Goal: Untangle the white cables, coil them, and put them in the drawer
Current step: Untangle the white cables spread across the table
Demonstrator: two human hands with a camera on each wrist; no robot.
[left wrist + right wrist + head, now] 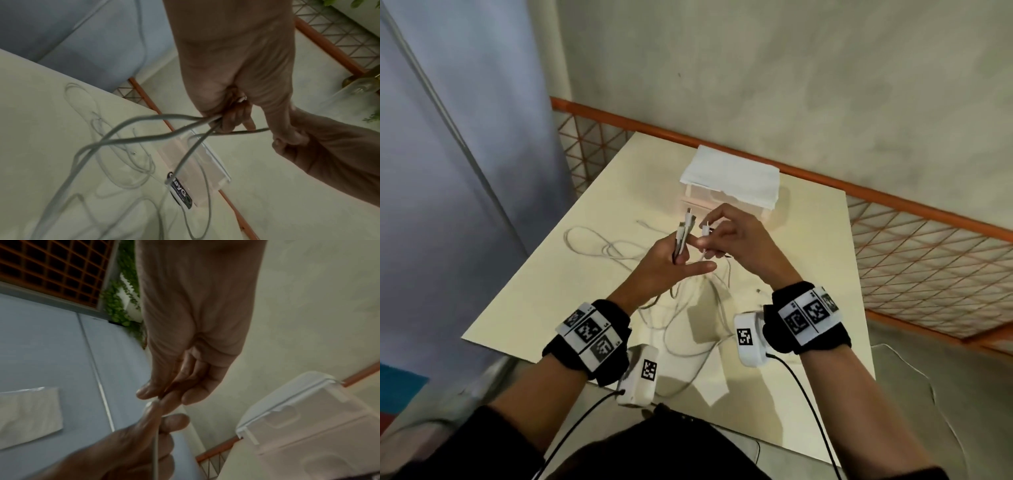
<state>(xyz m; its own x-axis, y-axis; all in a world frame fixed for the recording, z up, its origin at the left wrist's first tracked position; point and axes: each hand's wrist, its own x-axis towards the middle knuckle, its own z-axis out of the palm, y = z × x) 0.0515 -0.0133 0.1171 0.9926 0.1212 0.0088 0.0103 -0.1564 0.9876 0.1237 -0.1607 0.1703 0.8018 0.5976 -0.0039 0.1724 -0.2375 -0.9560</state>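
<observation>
Several white cables (pixel 616 251) lie tangled on the cream table (pixel 791 246), with more loops (pixel 688 329) under my wrists. Above the table my left hand (pixel 681 253) grips a bundle of cable ends, whose plugs (pixel 687 221) stick up past the fingers. In the left wrist view the cables (pixel 127 131) fan down from that fist (pixel 224 118). Close beside it, my right hand (pixel 707 240) pinches one plug end (pixel 705 229) between thumb and fingertips. The right wrist view shows those fingertips (pixel 148 392) meeting my left hand (pixel 133 447) at a thin cable (pixel 156 443). The translucent drawer unit (pixel 695 198) stands just behind.
A folded white cloth (pixel 732 174) lies on top of the drawer unit. An orange rail and mesh fence (pixel 893 246) run along the table's far and right sides. A blue-grey panel (pixel 465 171) stands to the left. The table's near edge is below my wrists.
</observation>
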